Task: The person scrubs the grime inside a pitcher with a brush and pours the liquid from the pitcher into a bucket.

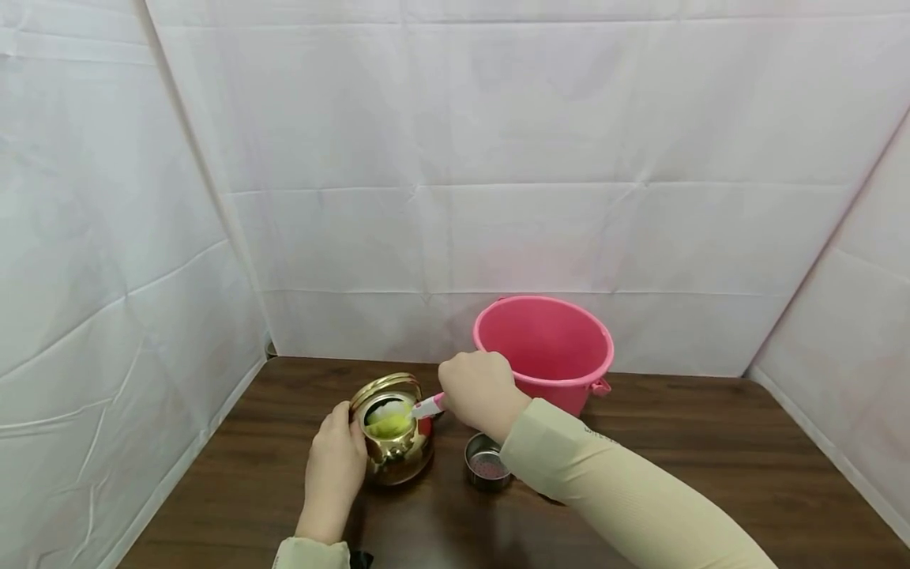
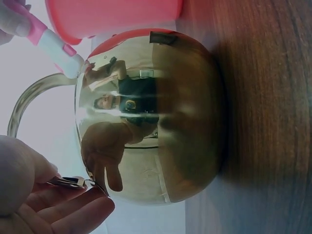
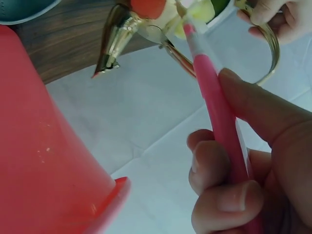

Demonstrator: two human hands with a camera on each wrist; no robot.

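White cloth sheets (image 1: 455, 158) hang beyond the left hand (image 1: 332, 466) and right hand (image 1: 479, 393). Dark wooden table (image 1: 235, 458) lies beneath both hands.

Pink bucket (image 1: 565, 399): stands just past the right hand, on its far right side, mouth upward.

Gold kettle (image 1: 398, 458): on the table, just right of the left hand and left of the right hand. Upright, its central axis vertical, mouth (image 1: 387, 396) facing up. Arched handle (image 1: 377, 385) is raised and curves past the far side of the mouth. Spout (image 3: 117, 39) points away from the left hand, towards the right hand's side.

Left hand: thumb and fingers pinch the near end of the arched handle. Right hand: fingers wrapped round a pink-and-white tool (image 3: 209, 80), gripping its shaft.

Tool: long axis slants from the right hand leftward and down; far end points into the kettle, towards the left hand's side. Yellow-green and white material (image 1: 389, 425) shows in the mouth by that end; I cannot tell whether it is joined to the tool.

Small metal cup (image 1: 486, 466): below the right hand, nearer the person, apart from the kettle.
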